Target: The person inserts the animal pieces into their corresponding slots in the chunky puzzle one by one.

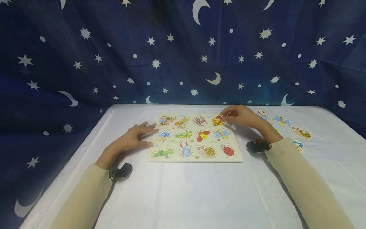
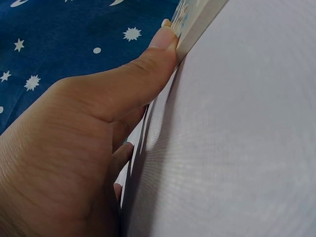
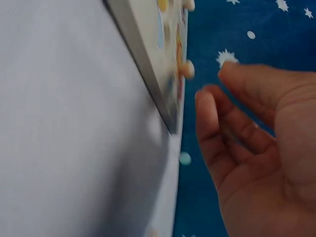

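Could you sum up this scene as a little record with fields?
Board: flat on a white table, bearing bug pictures
Left hand: at the board's left edge, thumb touching it
Right hand: near the board's red-and-yellow piece, holding nothing
Loose pieces: right of the board, some partly hidden
Backdrop: dark blue, moon-and-star print

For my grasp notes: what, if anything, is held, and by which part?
Nothing is held: the right hand is empty near the board; the left hand only touches its edge.
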Action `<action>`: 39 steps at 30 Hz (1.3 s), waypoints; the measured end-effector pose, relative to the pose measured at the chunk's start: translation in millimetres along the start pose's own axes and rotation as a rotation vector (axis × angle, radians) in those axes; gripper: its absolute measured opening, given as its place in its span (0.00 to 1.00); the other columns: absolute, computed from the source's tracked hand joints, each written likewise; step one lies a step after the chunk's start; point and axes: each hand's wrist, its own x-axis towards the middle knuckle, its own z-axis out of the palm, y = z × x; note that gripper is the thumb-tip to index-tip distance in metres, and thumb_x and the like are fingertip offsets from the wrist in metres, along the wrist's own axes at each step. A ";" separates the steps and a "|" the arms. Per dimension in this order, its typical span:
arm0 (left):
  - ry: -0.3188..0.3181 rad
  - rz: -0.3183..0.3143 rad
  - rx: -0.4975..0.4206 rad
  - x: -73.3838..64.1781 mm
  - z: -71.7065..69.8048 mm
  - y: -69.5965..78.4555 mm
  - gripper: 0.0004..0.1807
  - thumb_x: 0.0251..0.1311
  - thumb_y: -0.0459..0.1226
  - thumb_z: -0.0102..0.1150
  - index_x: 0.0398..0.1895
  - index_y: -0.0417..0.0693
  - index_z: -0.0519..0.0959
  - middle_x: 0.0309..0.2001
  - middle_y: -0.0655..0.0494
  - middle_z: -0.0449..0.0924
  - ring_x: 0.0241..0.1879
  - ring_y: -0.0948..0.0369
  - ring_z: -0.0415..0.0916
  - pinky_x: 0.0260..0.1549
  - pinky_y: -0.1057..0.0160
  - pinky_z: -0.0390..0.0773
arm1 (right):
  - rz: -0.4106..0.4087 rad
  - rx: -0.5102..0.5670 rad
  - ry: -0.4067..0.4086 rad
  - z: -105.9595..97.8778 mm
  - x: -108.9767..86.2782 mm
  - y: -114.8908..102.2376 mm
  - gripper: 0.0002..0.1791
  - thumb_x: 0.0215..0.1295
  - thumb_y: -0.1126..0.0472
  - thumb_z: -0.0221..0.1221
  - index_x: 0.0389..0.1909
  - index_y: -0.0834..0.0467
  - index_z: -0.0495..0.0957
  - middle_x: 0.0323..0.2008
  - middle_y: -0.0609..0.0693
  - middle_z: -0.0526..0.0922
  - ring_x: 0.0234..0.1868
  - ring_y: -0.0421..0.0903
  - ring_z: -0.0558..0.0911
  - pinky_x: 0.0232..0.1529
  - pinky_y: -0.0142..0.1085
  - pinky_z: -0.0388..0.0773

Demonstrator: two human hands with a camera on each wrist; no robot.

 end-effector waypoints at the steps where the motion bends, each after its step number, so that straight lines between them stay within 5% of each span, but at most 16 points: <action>1: 0.000 0.001 0.001 0.1 0.0 0.1 0.35 0.52 0.51 0.68 0.64 0.55 0.73 0.70 0.57 0.60 0.73 0.48 0.43 0.68 0.43 0.35 | -0.012 -0.008 -0.001 -3.8 -3.9 1.8 0.15 0.65 0.56 0.61 0.51 0.54 0.81 0.48 0.51 0.82 0.48 0.51 0.79 0.50 0.50 0.75; 5: -0.005 0.002 -0.003 0.5 0.1 1.4 0.35 0.52 0.51 0.69 0.64 0.54 0.73 0.70 0.56 0.60 0.73 0.48 0.43 0.69 0.43 0.35 | -0.020 -0.017 -0.008 -15.0 -22.9 9.4 0.16 0.66 0.54 0.60 0.52 0.55 0.80 0.49 0.51 0.82 0.51 0.52 0.79 0.53 0.52 0.74; 11: -0.010 0.006 -0.008 2.1 2.9 1.1 0.35 0.51 0.52 0.69 0.64 0.55 0.73 0.70 0.57 0.61 0.73 0.48 0.44 0.69 0.43 0.35 | 0.065 -0.035 0.037 -25.3 -53.6 19.1 0.19 0.67 0.50 0.59 0.52 0.56 0.80 0.49 0.53 0.82 0.45 0.51 0.80 0.44 0.47 0.81; 25: -0.013 -0.017 -0.006 1.3 -0.1 3.6 0.35 0.52 0.53 0.68 0.65 0.56 0.72 0.71 0.58 0.60 0.73 0.49 0.42 0.69 0.44 0.34 | 0.058 -0.094 0.083 -54.2 -111.4 46.9 0.16 0.67 0.52 0.59 0.50 0.56 0.81 0.47 0.53 0.83 0.47 0.54 0.80 0.41 0.34 0.80; 34: -0.009 -0.015 0.000 0.4 -0.8 1.9 0.35 0.52 0.52 0.68 0.65 0.56 0.73 0.71 0.57 0.60 0.73 0.48 0.43 0.69 0.44 0.34 | 0.136 -0.091 0.059 -67.5 -144.4 71.8 0.15 0.65 0.50 0.60 0.48 0.53 0.83 0.46 0.51 0.83 0.42 0.32 0.77 0.39 0.26 0.75; 39: -0.004 -0.008 -0.002 -0.8 -0.2 1.3 0.35 0.52 0.52 0.68 0.64 0.56 0.73 0.70 0.56 0.60 0.73 0.48 0.43 0.69 0.44 0.34 | 0.160 -0.077 0.057 -71.2 -156.6 83.4 0.15 0.66 0.51 0.60 0.48 0.55 0.82 0.47 0.53 0.82 0.41 0.28 0.75 0.39 0.28 0.76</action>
